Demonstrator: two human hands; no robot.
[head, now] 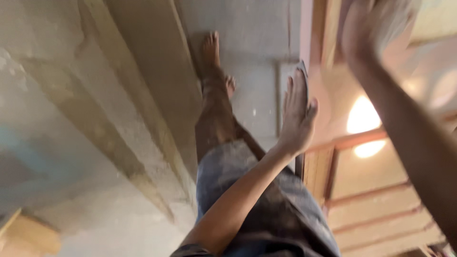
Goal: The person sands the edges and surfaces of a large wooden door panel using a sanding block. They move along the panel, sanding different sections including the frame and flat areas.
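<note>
Hands both up against a wooden framed panel point(376, 190) on the right side of the view. Left hand point(297, 114) open, fingers straight and together, palm flat near the panel's upright edge, with a thin dark flat piece point(303, 71) showing just behind the fingertips (too blurred to tell what it is, or whether it's gripped). Right hand point(373, 26) raised at top right, heavily motion-blurred, cannot tell if it is open or closed. Panel has reddish-brown rails and pale boards, with a bright glare patch. Below, the person's bare feet point(212, 52) stand on a grey concrete floor point(257, 43); dark grey shorts point(266, 209) cover the legs. Concrete ledge point(143, 95) runs diagonally on the left.
</note>
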